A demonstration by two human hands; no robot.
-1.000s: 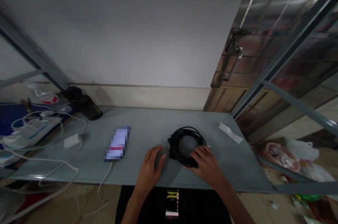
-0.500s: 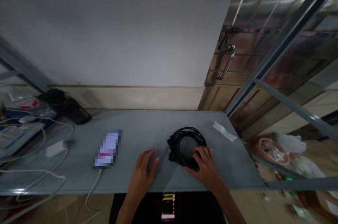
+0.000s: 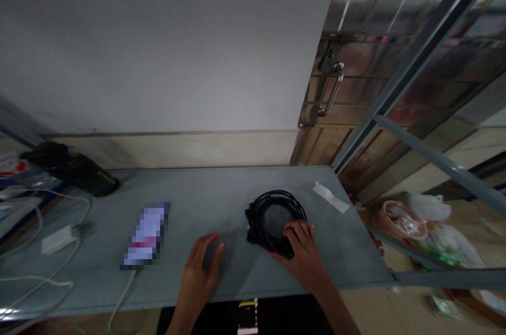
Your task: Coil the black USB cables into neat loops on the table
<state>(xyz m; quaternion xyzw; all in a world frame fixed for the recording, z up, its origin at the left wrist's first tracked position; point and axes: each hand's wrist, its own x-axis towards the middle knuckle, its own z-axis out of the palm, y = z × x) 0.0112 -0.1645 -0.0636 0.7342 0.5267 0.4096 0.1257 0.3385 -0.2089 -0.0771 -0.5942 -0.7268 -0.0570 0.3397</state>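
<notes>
A coil of black cable (image 3: 258, 218) lies on the grey tabletop (image 3: 221, 193), with its plug ends bunched at the coil's left side. My right hand (image 3: 302, 250) has its fingers curled over the coil's near right edge, with the thumb along the front, closed on it. To the left of the coil, my left hand (image 3: 200, 266) is held low at the table's front edge, thumb and fingers apart, with nothing between them. A smartphone (image 3: 146, 235) with a blurred lit screen lies farther left, a white cable (image 3: 125, 293) running from its lower end.
A crumpled white strip (image 3: 331, 197) lies right of the coil. On the left are a black bottle (image 3: 75, 169) on its side, a white adapter (image 3: 59, 239) and loose white cables. Grey metal posts (image 3: 395, 90) frame the table; a wall (image 3: 177, 61) stands behind it.
The whole view has shifted, so the phone, bottle and left hand appear farther left. My right hand keeps its hold on the coil; my left hand stays open.
</notes>
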